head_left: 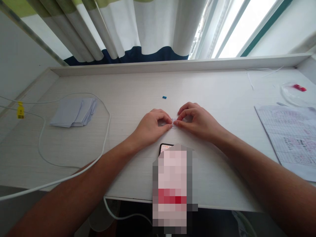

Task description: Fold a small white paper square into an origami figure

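Note:
My left hand (pixel 155 123) and my right hand (pixel 196 118) meet over the middle of the white desk, thumb and forefinger pinched on each. Between the fingertips is a small pale, thin piece (pixel 174 121), perhaps clear plastic; the fingers cover much of it, and its kind cannot be made out. Just beyond the hands a tiny blue rectangular piece (pixel 164 97) lies flat on the desk. Nearer to me, below the hands, is a phone (pixel 166 145) with a lit screen, mostly blurred out.
A stack of white paper slips (pixel 71 112) lies at left, beside a looping white cable (pixel 110 115) with a yellow tag (pixel 20 110). At right are written sheets (pixel 291 135) and a clear bag with a red piece (pixel 299 87). A raised ledge (pixel 172 65) edges the desk's back.

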### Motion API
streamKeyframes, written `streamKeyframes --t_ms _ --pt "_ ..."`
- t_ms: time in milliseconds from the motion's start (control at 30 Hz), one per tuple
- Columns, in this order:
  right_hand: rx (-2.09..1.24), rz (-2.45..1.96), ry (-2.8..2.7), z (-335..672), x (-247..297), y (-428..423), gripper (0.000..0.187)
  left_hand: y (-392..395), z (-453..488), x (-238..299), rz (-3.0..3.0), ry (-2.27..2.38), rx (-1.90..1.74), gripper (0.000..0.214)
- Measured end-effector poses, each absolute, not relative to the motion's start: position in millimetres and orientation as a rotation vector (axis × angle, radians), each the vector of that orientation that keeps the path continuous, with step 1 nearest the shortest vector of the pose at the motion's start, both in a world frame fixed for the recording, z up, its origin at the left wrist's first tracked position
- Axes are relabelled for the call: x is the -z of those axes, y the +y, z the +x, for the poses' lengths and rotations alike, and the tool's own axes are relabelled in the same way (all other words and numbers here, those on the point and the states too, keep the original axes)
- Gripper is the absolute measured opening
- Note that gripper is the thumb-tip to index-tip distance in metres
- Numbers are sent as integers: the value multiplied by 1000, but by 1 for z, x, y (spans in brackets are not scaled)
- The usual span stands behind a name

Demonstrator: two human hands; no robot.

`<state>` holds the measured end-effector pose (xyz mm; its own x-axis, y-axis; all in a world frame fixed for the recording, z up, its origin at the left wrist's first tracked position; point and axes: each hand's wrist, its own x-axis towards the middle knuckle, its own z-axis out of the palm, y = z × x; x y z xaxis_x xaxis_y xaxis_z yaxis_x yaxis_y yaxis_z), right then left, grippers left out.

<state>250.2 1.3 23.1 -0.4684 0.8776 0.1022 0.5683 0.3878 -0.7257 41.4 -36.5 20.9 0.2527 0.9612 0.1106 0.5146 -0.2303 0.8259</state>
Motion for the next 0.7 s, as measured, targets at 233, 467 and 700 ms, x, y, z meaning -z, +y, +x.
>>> streamKeyframes --t_ms 233,467,700 --pt "-851 -1247 -2177 248 -24 1 13 -37 43 -22 1898 1362 -826 10" --pt "-908 -1387 -2063 247 -31 2 16 -37 44 -26 1837 1401 -790 11" --pt "-949 -1237 -2132 255 -29 6 11 -37 41 -24 1870 1352 -813 8"
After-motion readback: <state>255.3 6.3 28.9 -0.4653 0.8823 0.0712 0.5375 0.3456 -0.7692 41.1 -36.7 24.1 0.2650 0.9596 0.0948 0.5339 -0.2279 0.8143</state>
